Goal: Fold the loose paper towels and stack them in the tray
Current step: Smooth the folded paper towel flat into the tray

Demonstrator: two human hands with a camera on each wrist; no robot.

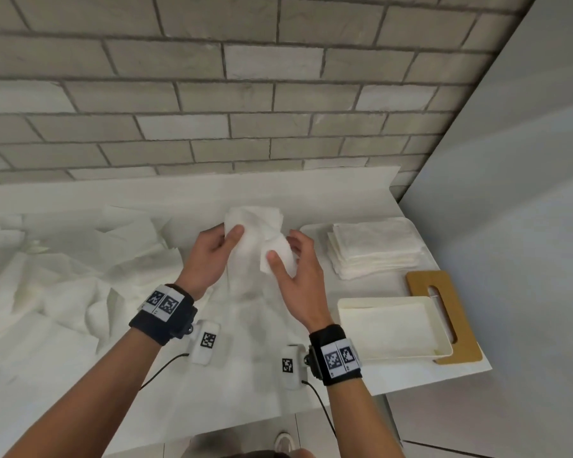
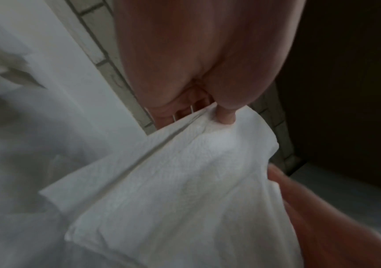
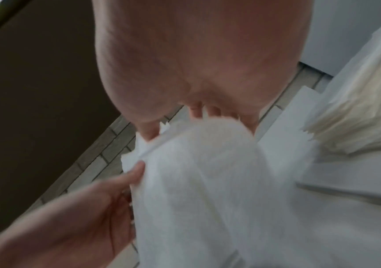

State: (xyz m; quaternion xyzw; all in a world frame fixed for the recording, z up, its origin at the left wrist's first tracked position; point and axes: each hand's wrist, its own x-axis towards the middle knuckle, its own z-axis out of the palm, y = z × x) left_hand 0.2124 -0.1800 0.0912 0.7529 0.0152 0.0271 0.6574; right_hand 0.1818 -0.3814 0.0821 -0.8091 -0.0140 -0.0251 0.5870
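Hands meet above the white counter (image 1: 371,378): our left hand (image 1: 209,256) and right hand (image 1: 298,276) each pinch one soft, embossed paper towel (image 1: 255,239), thumb on top. Loose towels (image 1: 80,266) lie crumpled toward its left edge. Folded squares (image 1: 374,246) are stacked on a flat tray (image 1: 315,229) near the right edge; a cream rectangular tray (image 1: 444,350) sits toward the near right corner on a tan board (image 1: 457,312).
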